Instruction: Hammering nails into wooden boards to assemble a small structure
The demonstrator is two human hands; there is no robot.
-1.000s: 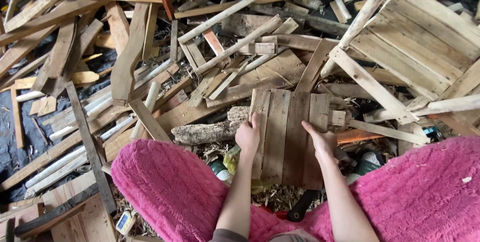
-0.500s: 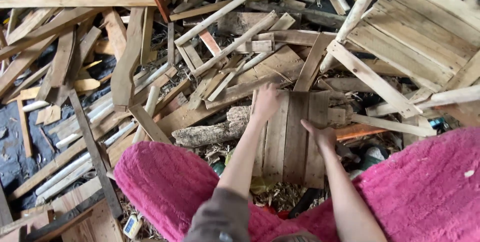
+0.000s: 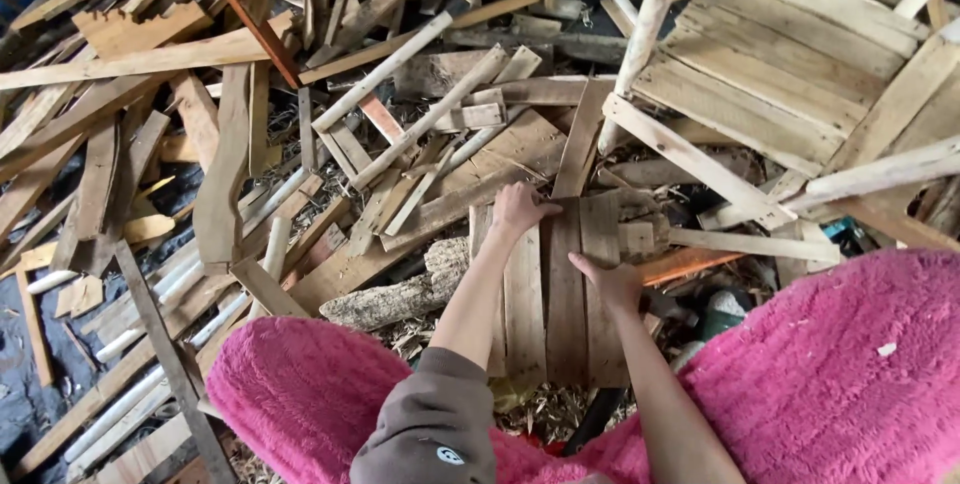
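Observation:
A small panel of nailed wooden slats stands between my knees, which are covered in fluffy pink fabric. My left hand grips the panel's top left corner, arm stretched forward. Pressed against the front of the slats lower down is my right hand, fingers curled on a middle board.
A deep heap of scrap planks and sticks covers the ground ahead and to the left. A slatted wooden crate lies at the upper right. A rough log piece rests left of the panel. An orange strip shows to its right.
My left hand has climbed from the panel's left edge to its top corner. The right hand stays on the front of the slats, and the view has shifted slightly.

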